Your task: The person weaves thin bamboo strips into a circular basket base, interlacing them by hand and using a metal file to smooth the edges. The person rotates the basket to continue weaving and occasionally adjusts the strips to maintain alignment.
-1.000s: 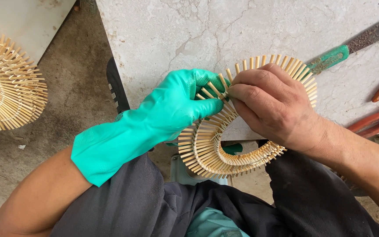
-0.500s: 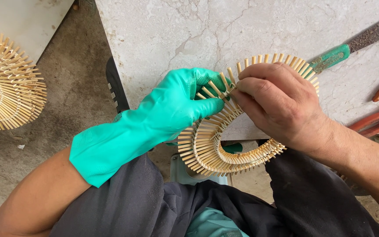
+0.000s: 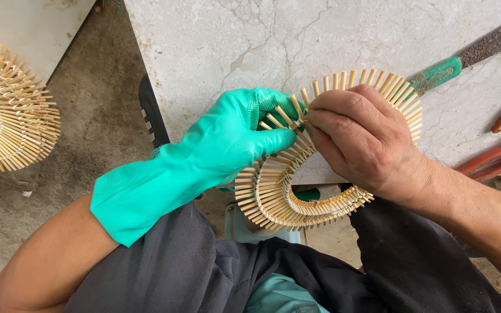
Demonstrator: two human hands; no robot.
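A ring woven from short bamboo sticks (image 3: 273, 200) rests against the near edge of a grey stone slab (image 3: 233, 40), above my lap. My left hand (image 3: 227, 142), in a green rubber glove, grips the ring's upper left part with the thumb pressed on the sticks. My bare right hand (image 3: 358, 139) covers the ring's upper right side, and its fingertips pinch sticks beside the gloved thumb. The ring's middle is partly hidden by both hands.
A second bamboo stick ring (image 3: 7, 110) lies at the far left on the concrete floor. A green-handled blade (image 3: 465, 55) lies on the slab at top right. Orange-handled tools (image 3: 497, 153) sit at the right edge. A black sandal (image 3: 152, 110) shows beside the slab.
My right fingertips have shifted slightly along the sticks beside the gloved thumb. The ring and left hand stay almost in place.
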